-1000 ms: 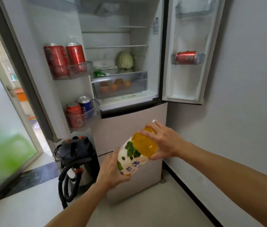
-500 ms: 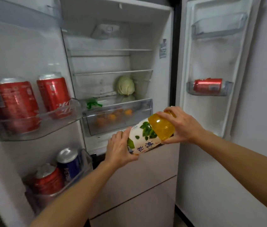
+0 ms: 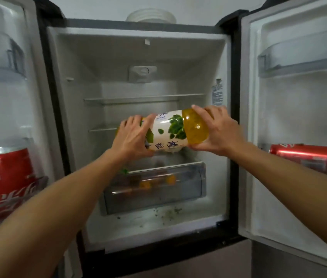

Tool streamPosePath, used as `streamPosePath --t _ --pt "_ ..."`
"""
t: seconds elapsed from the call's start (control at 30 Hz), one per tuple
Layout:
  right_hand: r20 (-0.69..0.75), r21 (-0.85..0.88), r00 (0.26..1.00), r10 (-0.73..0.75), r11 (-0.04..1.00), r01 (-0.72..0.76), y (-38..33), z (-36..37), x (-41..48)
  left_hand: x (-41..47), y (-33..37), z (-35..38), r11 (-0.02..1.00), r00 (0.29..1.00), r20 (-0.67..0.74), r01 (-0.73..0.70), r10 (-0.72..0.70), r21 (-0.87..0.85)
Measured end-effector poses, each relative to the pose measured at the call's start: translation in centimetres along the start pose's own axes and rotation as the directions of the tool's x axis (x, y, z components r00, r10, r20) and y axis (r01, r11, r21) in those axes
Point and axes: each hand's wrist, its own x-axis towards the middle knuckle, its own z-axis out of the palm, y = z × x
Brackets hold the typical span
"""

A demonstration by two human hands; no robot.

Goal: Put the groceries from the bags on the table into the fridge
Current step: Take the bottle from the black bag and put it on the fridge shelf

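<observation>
The bottle (image 3: 170, 131) shows amber-yellow contents; its label is white, printed with green leaves and dark blue characters. The left door can (image 3: 6, 177) is red with white script. The right door can (image 3: 301, 155) is red with a silver end. The fridge lining (image 3: 118, 57) is white to pale grey, its surround black. The drawer (image 3: 190, 183) is clear grey; orange fruit (image 3: 145, 184) shows through. Dark green specks (image 3: 170, 212) dot the near floor.

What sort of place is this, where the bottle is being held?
Probably a home kitchen: an open two-door fridge, red cola cans in its door shelves, and a crisper drawer with orange fruit below the juice bottle.
</observation>
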Motion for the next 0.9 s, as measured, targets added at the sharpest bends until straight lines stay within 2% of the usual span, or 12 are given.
streamPosePath --t 0.23,0.6,0.7,0.83,0.9 --pt "-0.059 0.035 0.997 0.047 0.998 -0.045 1.5 3.8 5.9 6.5 -2.9 1.8 0.995 0.998 -0.006 0.06 -0.059 0.085" --pt "-0.02 0.0 0.981 0.194 0.981 -0.194 3.1 10.1 11.6 12.7 -4.9 8.8 0.982 0.983 -0.032 0.185 -0.183 0.045" --pt "-0.013 0.007 0.973 0.229 0.973 -0.229 3.6 11.0 12.7 14.0 -5.5 9.9 0.973 0.973 -0.001 0.233 -0.233 -0.007" --pt "0.023 0.002 0.947 0.32 0.947 -0.32 4.1 12.6 13.2 15.5 -6.5 10.8 0.93 0.947 -0.009 0.314 -0.321 -0.19" --pt "0.024 -0.005 0.934 0.357 0.934 -0.357 4.2 13.6 13.3 15.7 -7.1 11.2 0.936 0.95 0.007 0.31 -0.313 -0.165"
